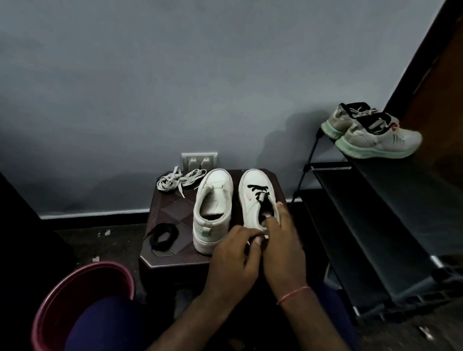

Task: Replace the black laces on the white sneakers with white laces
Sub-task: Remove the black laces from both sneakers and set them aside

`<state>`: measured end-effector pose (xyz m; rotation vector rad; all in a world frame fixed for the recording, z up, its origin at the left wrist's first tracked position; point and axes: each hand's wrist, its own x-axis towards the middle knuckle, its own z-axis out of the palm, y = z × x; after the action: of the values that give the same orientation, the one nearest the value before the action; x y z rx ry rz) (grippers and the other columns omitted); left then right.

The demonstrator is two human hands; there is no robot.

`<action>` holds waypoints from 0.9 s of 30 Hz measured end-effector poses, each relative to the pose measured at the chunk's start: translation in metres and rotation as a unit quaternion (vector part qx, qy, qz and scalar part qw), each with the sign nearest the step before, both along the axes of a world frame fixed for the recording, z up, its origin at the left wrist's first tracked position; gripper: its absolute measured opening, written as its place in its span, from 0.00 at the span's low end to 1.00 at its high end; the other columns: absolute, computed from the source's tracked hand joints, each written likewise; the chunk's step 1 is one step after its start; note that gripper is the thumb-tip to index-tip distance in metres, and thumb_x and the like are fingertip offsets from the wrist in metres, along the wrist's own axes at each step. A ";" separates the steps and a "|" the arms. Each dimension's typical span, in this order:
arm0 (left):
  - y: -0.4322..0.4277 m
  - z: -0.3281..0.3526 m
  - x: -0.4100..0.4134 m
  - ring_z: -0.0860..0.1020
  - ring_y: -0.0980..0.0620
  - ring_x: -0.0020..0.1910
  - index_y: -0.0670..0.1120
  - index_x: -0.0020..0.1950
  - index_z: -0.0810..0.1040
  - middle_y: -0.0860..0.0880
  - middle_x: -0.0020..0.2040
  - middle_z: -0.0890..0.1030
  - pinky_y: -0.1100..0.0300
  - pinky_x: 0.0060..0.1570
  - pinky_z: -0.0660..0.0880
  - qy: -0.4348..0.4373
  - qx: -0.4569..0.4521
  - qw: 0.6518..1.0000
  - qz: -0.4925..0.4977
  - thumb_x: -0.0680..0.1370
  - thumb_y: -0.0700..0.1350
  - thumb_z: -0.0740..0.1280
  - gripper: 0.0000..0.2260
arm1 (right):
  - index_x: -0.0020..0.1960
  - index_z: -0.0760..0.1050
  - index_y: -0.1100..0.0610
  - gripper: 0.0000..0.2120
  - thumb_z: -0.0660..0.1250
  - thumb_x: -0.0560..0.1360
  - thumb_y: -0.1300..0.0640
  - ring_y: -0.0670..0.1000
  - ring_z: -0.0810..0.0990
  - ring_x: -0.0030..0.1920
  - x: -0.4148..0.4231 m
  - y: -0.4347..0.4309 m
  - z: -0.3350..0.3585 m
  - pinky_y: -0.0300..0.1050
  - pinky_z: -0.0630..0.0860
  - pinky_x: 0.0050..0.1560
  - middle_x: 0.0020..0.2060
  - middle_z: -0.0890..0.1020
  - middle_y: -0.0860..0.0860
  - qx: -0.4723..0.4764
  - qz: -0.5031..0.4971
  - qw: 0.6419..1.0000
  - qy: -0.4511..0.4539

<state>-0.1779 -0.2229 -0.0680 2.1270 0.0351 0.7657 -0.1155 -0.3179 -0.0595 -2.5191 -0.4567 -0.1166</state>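
Halfway: black lace (257, 190) part out of sneaker (250, 203) near stool's (169, 212) right edge.
Right hand (283, 247) gripped sneaker; left hand's (235, 256) hold unclear. Hard tug could snag, dragging sneaker off.

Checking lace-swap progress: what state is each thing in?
Left white low-top sneaker: no lace.
Right white low-top sneaker: black lace threaded in front eyelets only; left hand and right hand hold it.
Coiled black flat lace: loose on brown table.
Bundled white laces: unused.

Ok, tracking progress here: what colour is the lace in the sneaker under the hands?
Black; the lace in that sneaker shows best in the head view.
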 end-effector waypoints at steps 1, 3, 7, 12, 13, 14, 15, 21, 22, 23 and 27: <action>0.001 0.001 0.000 0.77 0.56 0.45 0.46 0.52 0.79 0.53 0.46 0.79 0.60 0.46 0.74 0.004 -0.010 1.000 0.014 0.78 0.43 0.64 0.06 | 0.62 0.72 0.52 0.12 0.62 0.78 0.54 0.53 0.64 0.72 -0.008 -0.003 0.003 0.51 0.73 0.59 0.77 0.56 0.47 -0.006 -0.008 1.000 0.008; 0.004 0.003 0.001 0.77 0.58 0.46 0.46 0.53 0.79 0.55 0.47 0.79 0.66 0.47 0.72 0.023 -0.023 0.999 0.038 0.77 0.44 0.65 0.07 | 0.59 0.72 0.50 0.12 0.61 0.79 0.47 0.50 0.63 0.72 -0.024 -0.007 0.008 0.50 0.74 0.55 0.77 0.55 0.44 -0.023 -0.021 0.999 0.015; 0.009 0.005 0.002 0.77 0.59 0.48 0.46 0.54 0.79 0.55 0.47 0.79 0.65 0.49 0.72 0.067 -0.028 0.996 0.045 0.76 0.48 0.66 0.10 | 0.51 0.73 0.47 0.09 0.65 0.76 0.43 0.47 0.67 0.70 -0.047 -0.016 0.013 0.46 0.74 0.53 0.76 0.56 0.41 0.005 -0.012 1.000 0.027; 0.008 0.021 0.013 0.79 0.55 0.40 0.47 0.51 0.80 0.53 0.42 0.82 0.58 0.44 0.75 0.137 -0.024 0.988 0.073 0.74 0.53 0.70 0.12 | 0.49 0.76 0.49 0.08 0.65 0.74 0.46 0.48 0.78 0.59 -0.047 -0.031 0.023 0.47 0.76 0.54 0.73 0.66 0.41 0.061 0.005 0.997 0.044; 0.009 0.025 0.019 0.79 0.54 0.39 0.48 0.51 0.80 0.52 0.40 0.82 0.57 0.43 0.76 0.169 -0.009 0.982 0.080 0.73 0.55 0.70 0.13 | 0.50 0.76 0.48 0.08 0.65 0.74 0.47 0.48 0.79 0.58 -0.044 -0.031 0.026 0.47 0.76 0.54 0.70 0.70 0.42 0.070 0.001 0.997 0.042; 0.011 0.028 0.025 0.79 0.53 0.39 0.49 0.49 0.80 0.52 0.39 0.82 0.57 0.42 0.76 0.202 0.008 0.976 0.084 0.72 0.57 0.69 0.13 | 0.51 0.76 0.48 0.07 0.65 0.74 0.48 0.48 0.79 0.55 -0.042 -0.031 0.030 0.47 0.76 0.53 0.65 0.74 0.42 0.076 -0.004 0.996 0.041; 0.013 0.032 0.032 0.80 0.52 0.39 0.49 0.46 0.80 0.51 0.37 0.82 0.56 0.42 0.76 0.233 0.021 0.969 0.084 0.72 0.59 0.69 0.14 | 0.51 0.75 0.47 0.08 0.66 0.74 0.48 0.47 0.79 0.52 -0.039 -0.031 0.033 0.47 0.76 0.52 0.60 0.77 0.42 0.080 -0.010 0.996 0.043; 0.019 0.045 0.057 0.79 0.49 0.38 0.45 0.37 0.79 0.48 0.35 0.81 0.58 0.38 0.73 0.277 -0.022 0.959 0.054 0.72 0.55 0.73 0.14 | 0.59 0.71 0.46 0.14 0.65 0.74 0.48 0.54 0.80 0.52 -0.021 -0.026 0.045 0.49 0.76 0.51 0.53 0.81 0.47 0.044 -0.058 0.995 0.066; 0.020 0.045 0.057 0.79 0.49 0.37 0.44 0.38 0.80 0.47 0.35 0.82 0.58 0.38 0.73 0.278 -0.032 0.959 0.050 0.72 0.53 0.73 0.13 | 0.59 0.71 0.46 0.14 0.65 0.74 0.47 0.55 0.80 0.53 -0.018 -0.023 0.045 0.50 0.76 0.51 0.55 0.81 0.47 0.030 -0.058 0.996 0.065; 0.020 0.045 0.057 0.78 0.49 0.35 0.43 0.38 0.80 0.46 0.35 0.82 0.58 0.38 0.74 0.280 -0.042 0.958 0.045 0.71 0.51 0.73 0.11 | 0.59 0.71 0.46 0.14 0.65 0.74 0.48 0.56 0.80 0.53 -0.015 -0.022 0.045 0.50 0.76 0.52 0.56 0.80 0.47 0.018 -0.059 0.996 0.063; 0.022 0.050 0.054 0.73 0.53 0.29 0.40 0.35 0.80 0.42 0.32 0.82 0.58 0.34 0.73 0.285 -0.077 0.955 0.036 0.70 0.45 0.71 0.09 | 0.60 0.72 0.48 0.14 0.64 0.75 0.49 0.57 0.79 0.54 -0.007 -0.015 0.047 0.50 0.75 0.50 0.58 0.77 0.49 -0.012 -0.064 0.996 0.061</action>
<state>-0.1234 -0.2012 -0.0179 2.1354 0.4652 0.1589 -0.1228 -0.3325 -0.0128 -2.5614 -0.2485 -0.0072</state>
